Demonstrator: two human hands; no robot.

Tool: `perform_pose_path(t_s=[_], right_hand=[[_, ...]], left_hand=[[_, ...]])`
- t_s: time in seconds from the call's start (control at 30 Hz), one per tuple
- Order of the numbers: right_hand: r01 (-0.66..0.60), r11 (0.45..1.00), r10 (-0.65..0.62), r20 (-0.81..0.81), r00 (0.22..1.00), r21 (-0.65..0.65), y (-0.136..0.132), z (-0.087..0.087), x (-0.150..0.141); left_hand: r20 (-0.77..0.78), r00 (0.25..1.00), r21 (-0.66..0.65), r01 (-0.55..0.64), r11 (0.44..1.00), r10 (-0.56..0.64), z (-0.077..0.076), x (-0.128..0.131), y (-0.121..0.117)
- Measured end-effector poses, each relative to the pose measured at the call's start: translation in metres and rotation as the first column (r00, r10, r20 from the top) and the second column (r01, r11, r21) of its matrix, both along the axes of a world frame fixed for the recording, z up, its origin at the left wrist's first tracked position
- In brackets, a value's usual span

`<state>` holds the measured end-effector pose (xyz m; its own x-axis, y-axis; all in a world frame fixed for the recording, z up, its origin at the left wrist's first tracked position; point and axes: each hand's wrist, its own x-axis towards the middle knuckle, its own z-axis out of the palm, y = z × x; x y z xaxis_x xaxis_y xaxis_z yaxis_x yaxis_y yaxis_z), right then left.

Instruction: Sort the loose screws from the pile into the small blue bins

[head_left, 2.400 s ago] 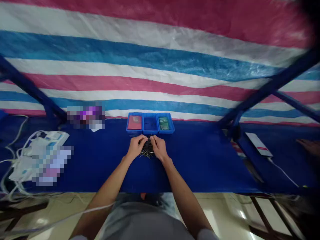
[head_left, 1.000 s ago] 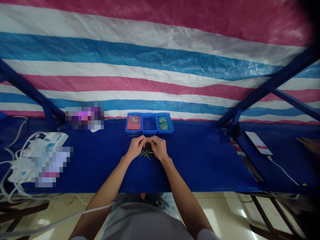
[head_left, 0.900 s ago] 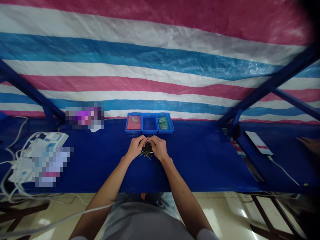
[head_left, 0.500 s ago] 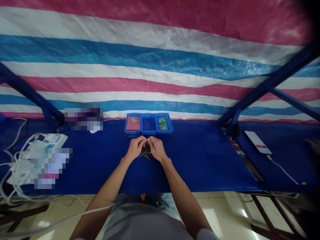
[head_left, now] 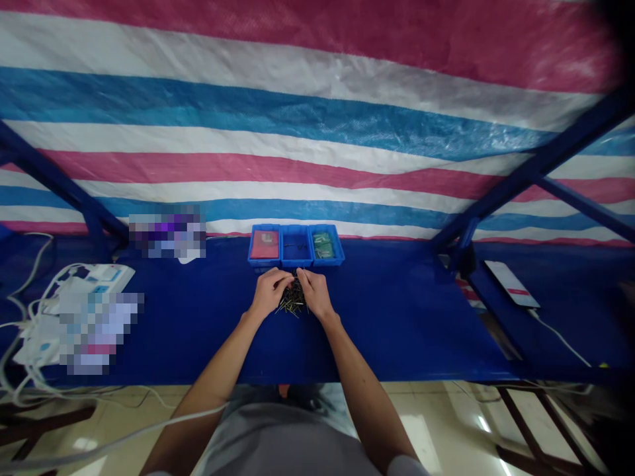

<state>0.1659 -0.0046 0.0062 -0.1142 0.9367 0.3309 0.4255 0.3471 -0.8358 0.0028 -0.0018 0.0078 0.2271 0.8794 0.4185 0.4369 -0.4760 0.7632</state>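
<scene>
A small heap of thin dark and brass-coloured pieces that look like screws (head_left: 294,304) lies on the blue table (head_left: 397,311). At its left edge is my left hand (head_left: 268,291), its thumb and fingers drawn together over the heap. My right hand (head_left: 316,293) sits against the right side of the heap, fingers closed and pointing forward. Anything in either fingertip grip is too small to make out. Just beyond the hands stand three joined blue bins: the left bin (head_left: 251,259) holds something pink, the middle bin (head_left: 296,260) a few dark bits, the right bin (head_left: 339,258) green packets.
On the left, white power strips (head_left: 116,277) and tangled cables lie beside a blurred-out item. Another blurred item rests at the back left. A phone (head_left: 510,283) on a charging cable lies at the right. Blue frame bars slope up on both sides before a striped tarp (head_left: 317,152).
My hands have moved slightly apart, the right one shifting a little to the right. More of the heap shows between them.
</scene>
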Motion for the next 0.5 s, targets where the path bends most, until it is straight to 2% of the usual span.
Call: perform_pose_path(t_s=[0.5], right_hand=[[0.000,0.997,-0.007,-0.093,0.996,-0.077,0.0030,0.0006,0.0041]], left_hand=[[0.025,1.000,0.024,0.010,1.000,-0.010,0.0003,0.0010,-0.0010]])
